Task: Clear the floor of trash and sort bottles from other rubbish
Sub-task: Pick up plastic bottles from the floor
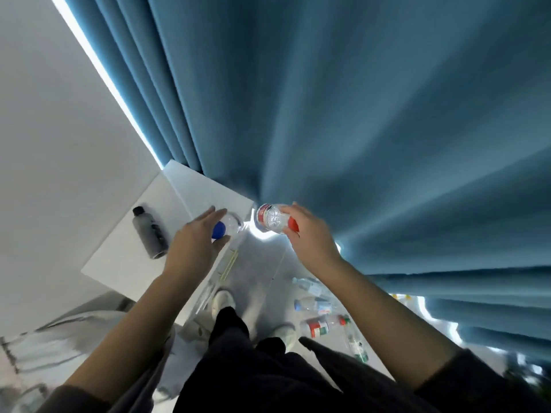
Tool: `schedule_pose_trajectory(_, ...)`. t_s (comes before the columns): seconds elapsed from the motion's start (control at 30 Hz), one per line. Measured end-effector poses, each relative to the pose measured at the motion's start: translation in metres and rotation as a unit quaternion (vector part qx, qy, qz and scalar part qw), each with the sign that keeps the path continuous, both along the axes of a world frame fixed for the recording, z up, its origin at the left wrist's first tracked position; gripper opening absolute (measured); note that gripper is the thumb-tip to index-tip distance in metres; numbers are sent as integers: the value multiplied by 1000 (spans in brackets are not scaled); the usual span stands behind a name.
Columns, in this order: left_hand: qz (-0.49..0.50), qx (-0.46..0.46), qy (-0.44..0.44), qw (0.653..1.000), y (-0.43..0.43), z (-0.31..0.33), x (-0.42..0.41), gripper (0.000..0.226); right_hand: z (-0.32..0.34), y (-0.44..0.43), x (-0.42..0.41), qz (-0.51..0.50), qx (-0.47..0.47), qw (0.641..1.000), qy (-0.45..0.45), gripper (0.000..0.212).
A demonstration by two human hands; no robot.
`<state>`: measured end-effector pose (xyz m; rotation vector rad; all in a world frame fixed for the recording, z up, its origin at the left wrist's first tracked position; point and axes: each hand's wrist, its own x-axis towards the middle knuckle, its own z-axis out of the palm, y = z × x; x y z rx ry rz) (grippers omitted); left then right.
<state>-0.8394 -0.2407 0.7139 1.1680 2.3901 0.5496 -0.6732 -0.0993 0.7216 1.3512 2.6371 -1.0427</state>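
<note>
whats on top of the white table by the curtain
A dark grey bottle lies on the white table. The left hand, holding a blue-capped bottle, hides part of the surface.

A white worktop (119,257) at the left carries a dark grey bottle (149,232) lying on its side. On the grey floor (262,263), four plastic bottles lie close together near the curtain: a clear bottle (310,286), a blue-capped bottle (313,305), a red-labelled bottle (320,326) and a green-labelled bottle (357,348).
</note>
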Motion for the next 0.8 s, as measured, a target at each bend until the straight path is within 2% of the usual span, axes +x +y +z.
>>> schedule_pose_trajectory(0.27, -183, 33, -54, 981, 95, 17, 138, 43, 14, 12, 173, -194, 26, 981, -8, 38)
schedule_pose_trajectory(0.43, -311, 12, -74, 947, 148, 17, 195, 46, 19, 13, 248, -294, 35, 953, -63, 37)
schedule_pose_trajectory(0.53, -388, 3, -54, 920, 183, 18, 232, 49, 20, 6, 292, -366, 44, 925, -90, 39)
schedule_pose_trajectory(0.67, -456, -24, -26, 889, 210, 20, 281, 52, 17, -6, 338, -441, 34, 893, -85, 38)
schedule_pose_trajectory(0.8, -494, -36, -27, 868, 223, 15, 329, 53, 13, -4, 380, -475, 26, 877, -72, 37)
